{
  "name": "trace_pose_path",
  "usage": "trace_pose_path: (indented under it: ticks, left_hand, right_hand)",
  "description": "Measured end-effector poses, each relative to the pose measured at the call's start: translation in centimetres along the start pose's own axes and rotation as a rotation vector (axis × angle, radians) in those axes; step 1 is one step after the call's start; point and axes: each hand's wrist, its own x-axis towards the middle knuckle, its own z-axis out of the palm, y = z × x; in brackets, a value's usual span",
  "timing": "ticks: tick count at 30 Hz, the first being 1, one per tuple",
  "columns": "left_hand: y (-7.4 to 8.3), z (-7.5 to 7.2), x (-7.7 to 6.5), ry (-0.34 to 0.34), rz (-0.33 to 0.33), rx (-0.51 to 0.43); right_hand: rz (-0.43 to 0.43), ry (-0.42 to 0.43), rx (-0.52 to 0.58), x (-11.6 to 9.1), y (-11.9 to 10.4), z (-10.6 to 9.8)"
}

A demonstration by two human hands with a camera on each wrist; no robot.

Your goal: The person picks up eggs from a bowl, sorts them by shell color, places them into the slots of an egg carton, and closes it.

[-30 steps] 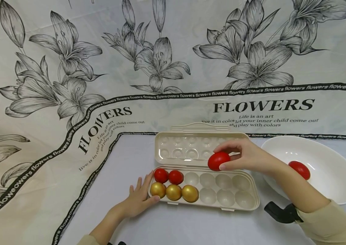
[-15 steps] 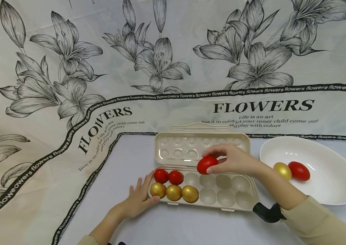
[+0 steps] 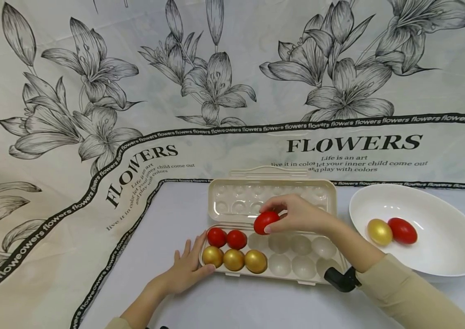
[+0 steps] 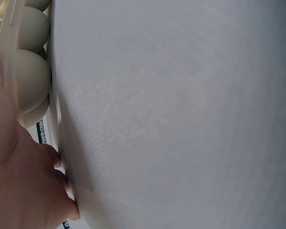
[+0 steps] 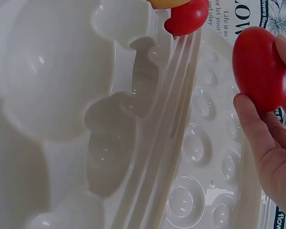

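Carrying step, by the look of it. Right hand [image 3: 294, 214] pinches a red egg [image 3: 264, 223] between thumb and fingers, raised near the far row's third cup [image 3: 259, 242] of the carton [image 3: 286, 275]. Left hand [image 3: 184, 270] spread wide against the carton's left end, gripping nothing (a steadying touch, I'd guess). Next move likely calls for careful lowering, clear of the seated red eggs [image 3: 236, 239] just left and the opened lid [image 3: 232, 194] behind. Bare cups rightward give room; bowl [image 3: 442, 237] farther right.
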Motion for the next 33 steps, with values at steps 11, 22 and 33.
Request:
trace_pose_path:
  ticks: [11,22,33]
  left_hand:
    - [-0.1,0.0,0.0,0.002,-0.004,0.003]
    - [-0.2,0.0,0.0,0.013,0.006,0.004]
    - [0.0,0.0,0.0,0.004,0.000,-0.007]
  right_hand:
    - [-0.022,-0.054,-0.043,1.2,0.5,1.2]
    - [-0.078,-0.106,-0.117,2.0,1.0,1.9]
    - [-0.111,-0.160,-0.292,2.1,0.7,2.4]
